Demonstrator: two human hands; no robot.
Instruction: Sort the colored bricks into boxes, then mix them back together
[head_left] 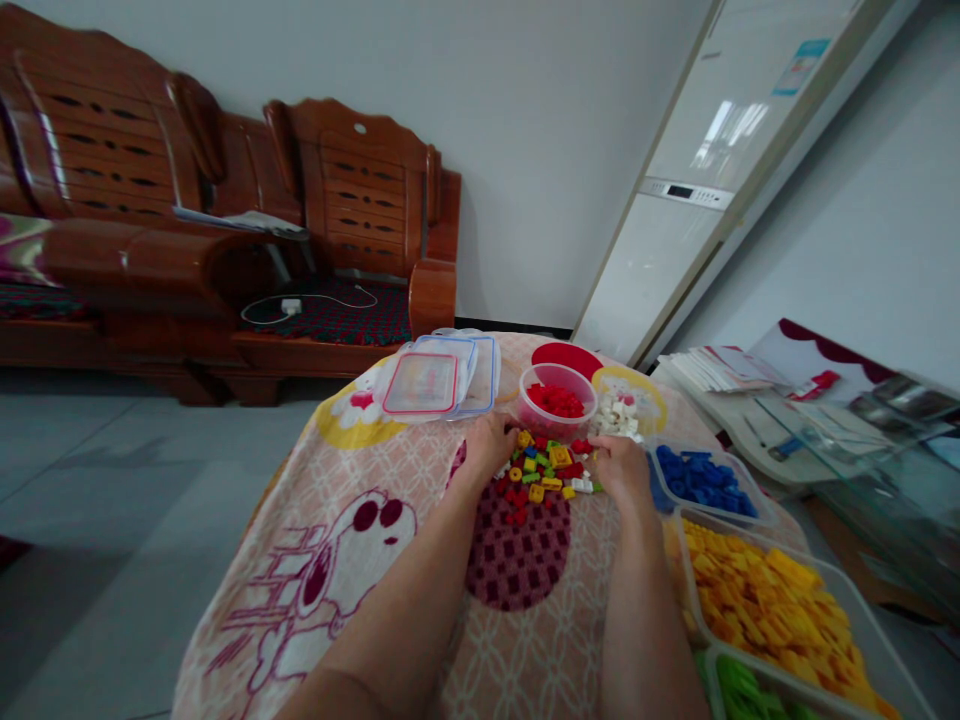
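Mixed building bricks (551, 486) in red, yellow, green, blue and white lie in a loose pile on the tablecloth. At the pile's left edge is my left hand (491, 445), its fingers curled in beside a yellow brick (524, 438). My right hand (622, 468) is at the right edge, thumb and fingers drawn together next to red bricks (580, 446). What either hand's fingertips hold is too small to tell. Just beyond the pile stands a round clear tub (559, 425) with red bricks inside. White bricks (616, 418) lie heaped beyond my right hand.
Clear boxes of blue bricks (705, 482), yellow bricks (772, 600) and green bricks (742, 690) line the table's right side. Stacked clear lids (424, 383) lie at the back left, and a red round lid (566, 356) behind the tub. A glass-topped stand (885, 450) adjoins on the right.
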